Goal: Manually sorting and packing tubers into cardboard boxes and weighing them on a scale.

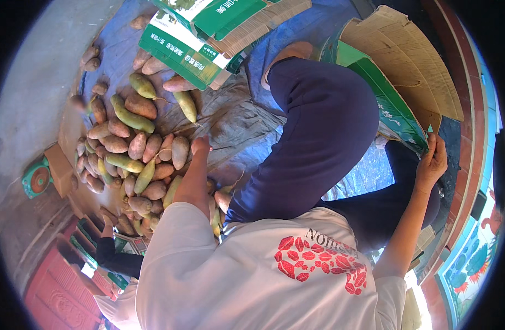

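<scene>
My left hand [201, 145] is held low beside the right edge of a heap of reddish-brown sweet potatoes [180, 152]. Its fingers look curled in, and what they hold, if anything, is hidden. Mixed into the heap are long green radishes [132, 116]; one green radish [185, 106] with a thin root lies just beyond that hand. On the far right, my right hand [433, 159] pinches the near corner of a green cardboard box [398, 118]. The box is tilted, with its brown inner flap [406, 60] spread open.
A green-and-white carton [175, 52] stands at the back beside the heap. Blue sheeting [263, 129] covers the floor under my bent leg [324, 121]. At lower left, another person's dark sleeve [118, 256] reaches to the heap's near end. A round green device [37, 179] stands at the left.
</scene>
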`<action>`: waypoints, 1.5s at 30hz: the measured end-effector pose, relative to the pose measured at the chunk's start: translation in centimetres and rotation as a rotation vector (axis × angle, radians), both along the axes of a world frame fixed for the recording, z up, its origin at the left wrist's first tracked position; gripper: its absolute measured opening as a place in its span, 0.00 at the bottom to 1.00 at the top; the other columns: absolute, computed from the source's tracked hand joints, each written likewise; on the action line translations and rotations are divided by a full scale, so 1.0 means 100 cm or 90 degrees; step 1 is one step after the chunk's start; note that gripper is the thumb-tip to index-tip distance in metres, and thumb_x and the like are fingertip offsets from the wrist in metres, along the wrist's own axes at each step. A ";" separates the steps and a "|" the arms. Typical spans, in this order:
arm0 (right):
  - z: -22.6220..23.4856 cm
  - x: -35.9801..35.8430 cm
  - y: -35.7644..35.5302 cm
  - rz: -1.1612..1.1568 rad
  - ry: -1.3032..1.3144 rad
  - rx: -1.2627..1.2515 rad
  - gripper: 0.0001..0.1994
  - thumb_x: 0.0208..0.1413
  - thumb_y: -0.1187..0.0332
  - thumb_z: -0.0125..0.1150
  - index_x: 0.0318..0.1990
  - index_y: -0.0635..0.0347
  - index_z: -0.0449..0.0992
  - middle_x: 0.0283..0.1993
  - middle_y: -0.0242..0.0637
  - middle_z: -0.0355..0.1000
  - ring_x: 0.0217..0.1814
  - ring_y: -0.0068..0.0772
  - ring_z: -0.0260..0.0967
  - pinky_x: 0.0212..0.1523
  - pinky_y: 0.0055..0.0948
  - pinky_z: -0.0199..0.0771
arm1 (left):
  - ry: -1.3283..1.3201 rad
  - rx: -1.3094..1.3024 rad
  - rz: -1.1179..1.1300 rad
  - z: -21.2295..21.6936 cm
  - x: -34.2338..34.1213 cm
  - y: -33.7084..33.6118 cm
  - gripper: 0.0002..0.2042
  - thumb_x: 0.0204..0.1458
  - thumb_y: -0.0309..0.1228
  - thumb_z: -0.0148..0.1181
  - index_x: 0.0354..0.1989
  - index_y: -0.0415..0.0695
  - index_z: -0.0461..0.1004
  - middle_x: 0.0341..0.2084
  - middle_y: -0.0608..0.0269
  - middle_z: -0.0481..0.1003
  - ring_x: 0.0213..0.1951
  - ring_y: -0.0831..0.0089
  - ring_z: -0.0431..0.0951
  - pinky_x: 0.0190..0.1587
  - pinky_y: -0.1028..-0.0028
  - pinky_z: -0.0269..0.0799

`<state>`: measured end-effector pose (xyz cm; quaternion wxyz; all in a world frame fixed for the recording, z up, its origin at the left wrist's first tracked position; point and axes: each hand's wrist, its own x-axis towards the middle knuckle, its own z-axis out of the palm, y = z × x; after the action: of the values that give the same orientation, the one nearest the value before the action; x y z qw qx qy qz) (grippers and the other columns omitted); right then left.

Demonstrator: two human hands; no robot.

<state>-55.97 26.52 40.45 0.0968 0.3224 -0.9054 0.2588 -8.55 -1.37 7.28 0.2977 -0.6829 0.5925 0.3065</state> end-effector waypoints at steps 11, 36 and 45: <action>0.001 -0.004 -0.001 0.015 0.014 0.010 0.08 0.57 0.68 0.51 0.35 0.62 0.73 0.29 0.38 0.72 0.29 0.27 0.70 0.32 0.24 0.68 | -0.075 -0.110 -0.418 0.039 -0.014 0.028 0.16 0.56 0.38 0.38 0.38 0.44 0.73 0.37 0.54 0.75 0.40 0.59 0.77 0.39 0.65 0.74; 0.008 0.002 0.001 0.037 0.042 -0.089 0.05 0.49 0.68 0.56 0.29 0.59 0.73 0.28 0.41 0.71 0.30 0.46 0.69 0.29 0.36 0.68 | 0.526 -0.315 0.042 0.171 -0.046 -0.051 0.15 0.50 0.23 0.43 0.44 0.37 0.72 0.35 0.67 0.72 0.34 0.80 0.67 0.35 0.78 0.68; 0.015 0.003 0.009 0.034 0.056 -0.151 0.06 0.49 0.68 0.56 0.28 0.60 0.72 0.27 0.39 0.71 0.30 0.44 0.69 0.30 0.35 0.68 | 0.797 -0.107 0.409 0.234 -0.095 -0.052 0.12 0.55 0.34 0.39 0.19 0.46 0.60 0.40 0.58 0.72 0.53 0.63 0.66 0.54 0.58 0.57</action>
<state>-55.63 27.41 41.91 0.1668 0.3434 -0.8546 0.3520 -18.03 -6.53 30.64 -0.2573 -0.5401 0.4433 0.6675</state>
